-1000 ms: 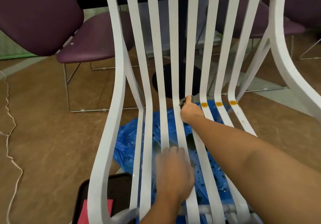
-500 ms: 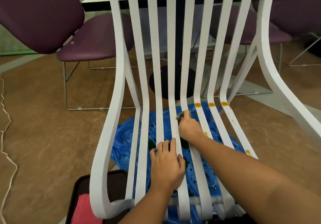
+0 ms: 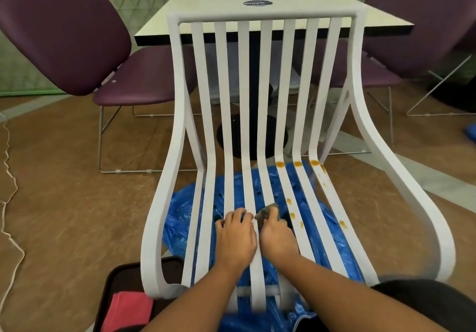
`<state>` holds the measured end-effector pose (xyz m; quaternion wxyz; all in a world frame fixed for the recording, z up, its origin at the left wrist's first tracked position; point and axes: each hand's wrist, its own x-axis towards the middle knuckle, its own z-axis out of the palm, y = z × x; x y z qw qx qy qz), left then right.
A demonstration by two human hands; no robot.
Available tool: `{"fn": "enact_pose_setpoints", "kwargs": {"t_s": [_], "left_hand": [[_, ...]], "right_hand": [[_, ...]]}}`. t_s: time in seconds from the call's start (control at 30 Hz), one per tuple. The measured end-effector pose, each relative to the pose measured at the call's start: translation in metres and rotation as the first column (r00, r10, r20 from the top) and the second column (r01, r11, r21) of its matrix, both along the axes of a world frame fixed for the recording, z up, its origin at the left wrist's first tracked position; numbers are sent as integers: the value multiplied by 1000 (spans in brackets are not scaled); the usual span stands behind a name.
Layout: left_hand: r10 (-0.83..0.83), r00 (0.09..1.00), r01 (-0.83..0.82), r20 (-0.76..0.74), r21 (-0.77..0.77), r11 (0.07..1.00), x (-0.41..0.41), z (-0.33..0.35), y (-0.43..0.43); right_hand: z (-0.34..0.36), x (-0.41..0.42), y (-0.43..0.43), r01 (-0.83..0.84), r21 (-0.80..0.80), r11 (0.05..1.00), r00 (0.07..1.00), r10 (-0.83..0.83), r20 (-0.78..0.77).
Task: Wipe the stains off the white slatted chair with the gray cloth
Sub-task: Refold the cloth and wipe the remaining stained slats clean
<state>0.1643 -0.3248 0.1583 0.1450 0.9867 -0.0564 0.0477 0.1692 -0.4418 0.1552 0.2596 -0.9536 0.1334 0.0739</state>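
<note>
The white slatted chair point(image 3: 177, 115) stands right in front of me, seat toward me. Orange stains point(image 3: 297, 163) mark the three right-hand slats at the seat's bend, with smaller spots further down those slats point(image 3: 292, 215). My right hand point(image 3: 277, 236) is closed around the gray cloth point(image 3: 268, 212) and presses it on a middle seat slat. Beside it, touching, my left hand point(image 3: 235, 236) lies flat on the middle slats with its fingers slightly spread, holding nothing.
A blue plastic sheet point(image 3: 180, 218) lies under the chair. A dark tray point(image 3: 121, 282) with a pink cloth point(image 3: 128, 311) sits at lower left. Purple chairs point(image 3: 64, 35) and a white table point(image 3: 257, 7) stand behind. A cord point(image 3: 7, 203) runs along the floor at left.
My right hand has drawn the cloth down the slat toward me, from the seat's bend to beside my left hand. The view has pulled back and tilted up.
</note>
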Motion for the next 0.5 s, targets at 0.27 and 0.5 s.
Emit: {"fn": "enact_pose_setpoints", "kwargs": {"t_s": [0.27,0.5], "left_hand": [[-55,993,59,-100,36,998,-9,8,-3],[-130,964,158,-233,103,982,-10,25,-4]], "right_hand": [[0,-58,1,71,-16,997,997,-71,10],[0,-102,6,74,-109,991,997,-73,8]]}}
